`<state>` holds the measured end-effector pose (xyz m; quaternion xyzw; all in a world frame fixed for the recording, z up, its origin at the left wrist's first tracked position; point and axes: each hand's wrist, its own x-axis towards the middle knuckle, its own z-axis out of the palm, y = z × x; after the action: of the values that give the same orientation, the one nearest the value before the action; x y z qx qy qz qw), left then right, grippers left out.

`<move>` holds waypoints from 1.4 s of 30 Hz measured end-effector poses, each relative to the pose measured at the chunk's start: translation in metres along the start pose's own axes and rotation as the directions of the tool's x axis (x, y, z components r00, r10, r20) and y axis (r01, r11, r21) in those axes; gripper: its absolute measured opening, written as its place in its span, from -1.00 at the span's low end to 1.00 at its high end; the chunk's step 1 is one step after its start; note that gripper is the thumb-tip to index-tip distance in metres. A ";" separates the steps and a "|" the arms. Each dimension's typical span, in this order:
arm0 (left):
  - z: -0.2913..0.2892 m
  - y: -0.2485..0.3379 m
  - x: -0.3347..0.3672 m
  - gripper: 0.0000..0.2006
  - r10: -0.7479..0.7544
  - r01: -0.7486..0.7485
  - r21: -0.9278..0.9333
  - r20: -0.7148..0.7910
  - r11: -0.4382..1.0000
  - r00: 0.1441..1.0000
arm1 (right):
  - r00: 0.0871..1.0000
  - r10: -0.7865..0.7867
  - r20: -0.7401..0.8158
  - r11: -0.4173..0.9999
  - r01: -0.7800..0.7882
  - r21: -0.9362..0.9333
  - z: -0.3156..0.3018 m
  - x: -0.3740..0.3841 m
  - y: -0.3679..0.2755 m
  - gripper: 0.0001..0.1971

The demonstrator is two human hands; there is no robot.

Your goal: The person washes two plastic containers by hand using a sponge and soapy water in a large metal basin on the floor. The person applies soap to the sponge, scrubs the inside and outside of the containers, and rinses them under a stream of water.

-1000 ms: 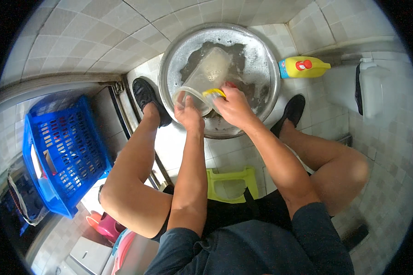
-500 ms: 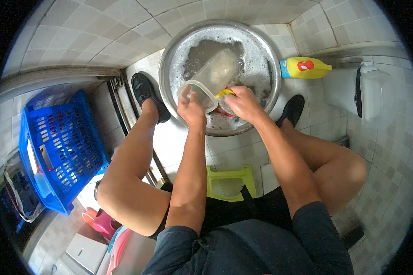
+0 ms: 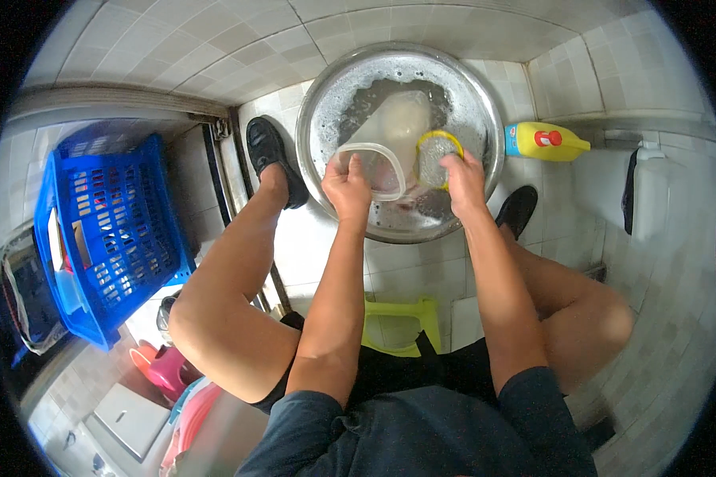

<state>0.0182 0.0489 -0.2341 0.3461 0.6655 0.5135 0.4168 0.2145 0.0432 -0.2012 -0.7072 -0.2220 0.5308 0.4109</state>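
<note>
A wide metal basin point(image 3: 485, 187) holds foamy, murky water. Tilted over it is a clear plastic container point(image 3: 379, 123), its squarish mouth toward me and its far end down at the water. My left hand point(image 3: 347, 188) grips the near left part of its rim, thumb inside. Pinched by its edge in my right hand point(image 3: 465, 181) is a round, yellow-rimmed mesh pad point(image 3: 433, 161), silvery in the middle, beside the container's right side. Something reddish shows dimly through the container wall; I cannot make out what it is.
A yellow bottle point(image 3: 547, 141) with a red cap lies right of the basin. On the left stands a blue plastic basket point(image 3: 127, 238). A lime-green stool point(image 3: 422, 314) is between my legs, and tiled walls point(image 3: 422, 24) rise behind the basin.
My right hand has drawn right and turned, bringing the pad's flat face into view. The container's mouth sits more upright and its far end has swung right. The whole view has shifted slightly.
</note>
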 end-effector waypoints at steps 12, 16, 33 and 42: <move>0.012 0.041 -0.011 -0.65 0.450 -0.519 0.438 0.257 0.734 0.855 | 0.559 -0.574 0.599 0.205 0.806 -0.556 0.036 -0.053 -0.094 -0.83; 0.012 0.054 -0.015 -0.72 0.406 -0.505 0.480 0.301 0.717 0.863 | 0.435 -0.590 0.680 -0.047 0.822 -0.567 0.040 -0.055 -0.086 -0.84; 0.022 0.066 -0.013 -0.77 0.278 -0.414 0.592 0.310 0.691 0.909 | 0.531 -0.731 0.428 0.205 0.770 -0.604 0.013 -0.049 -0.059 -0.73; 0.024 0.057 -0.028 -0.79 0.003 0.011 0.443 -0.031 0.897 1.000 | 0.702 -0.695 0.154 0.471 0.607 -0.640 0.032 -0.066 -0.035 -0.72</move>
<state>0.0539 0.0472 -0.1759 0.4225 0.7718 0.3530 0.3180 0.1669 0.0240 -0.1384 -0.6963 -0.6164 0.1756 0.3230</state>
